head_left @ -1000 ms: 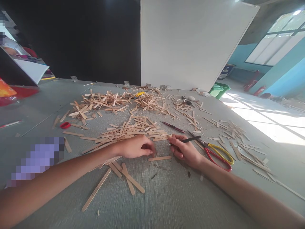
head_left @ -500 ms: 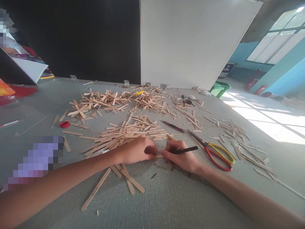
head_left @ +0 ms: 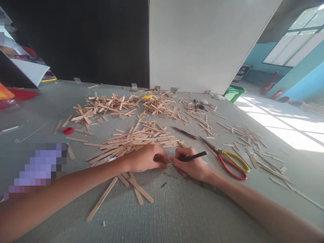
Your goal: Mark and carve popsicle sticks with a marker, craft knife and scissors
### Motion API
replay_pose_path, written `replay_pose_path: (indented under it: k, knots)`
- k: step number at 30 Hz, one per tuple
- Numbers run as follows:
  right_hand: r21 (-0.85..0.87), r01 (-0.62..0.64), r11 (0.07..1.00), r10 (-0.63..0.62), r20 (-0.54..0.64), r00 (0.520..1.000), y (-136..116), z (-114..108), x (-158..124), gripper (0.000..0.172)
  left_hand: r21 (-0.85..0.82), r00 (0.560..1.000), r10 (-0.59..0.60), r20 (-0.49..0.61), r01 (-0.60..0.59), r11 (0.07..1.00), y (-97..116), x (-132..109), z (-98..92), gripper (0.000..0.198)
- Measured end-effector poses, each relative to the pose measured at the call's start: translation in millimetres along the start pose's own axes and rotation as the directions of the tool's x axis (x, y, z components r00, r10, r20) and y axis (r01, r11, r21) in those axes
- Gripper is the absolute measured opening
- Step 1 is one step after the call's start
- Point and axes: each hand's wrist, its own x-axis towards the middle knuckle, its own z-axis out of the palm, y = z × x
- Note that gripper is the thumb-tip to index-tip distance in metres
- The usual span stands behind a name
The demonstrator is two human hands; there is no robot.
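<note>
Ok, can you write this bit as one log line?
left hand: fingertips at wooden stick | right hand: holding black pen, beside same stick | nearby: scissors, stick pile

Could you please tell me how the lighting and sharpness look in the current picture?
In the head view, sunlight washes out the floor at right; in the same head view, the dark panel shows little detail, a purple patch at left is pixelated, and the stick between the left hand and right hand looks small and soft.
</note>
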Motion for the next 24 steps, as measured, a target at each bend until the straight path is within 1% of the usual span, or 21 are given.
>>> replay_pose_path:
  k: [6,15,24]
  knots:
    - [-0.068,0.000,0.998,-0.001,-0.022,1.000,-5.5,-0.2,-0.6,0.034,-0.026,0.999,-0.017,0.034,0.018,1.000,5.2,0.5,-3.5,0.006]
    - [-0.046,0.002,0.999,-0.002,-0.012,1.000,-0.2,-0.1,1.6,0.030,-0.045,0.997,-0.056,0.047,0.058,0.997,-1.7,-0.2,-1.5,0.004]
    - [-0.068,-0.021,0.997,0.019,-0.033,0.999,-5.4,1.5,-0.9,0.033,-0.037,0.997,-0.056,0.049,0.058,0.998,-1.0,-0.9,-2.1,0.004]
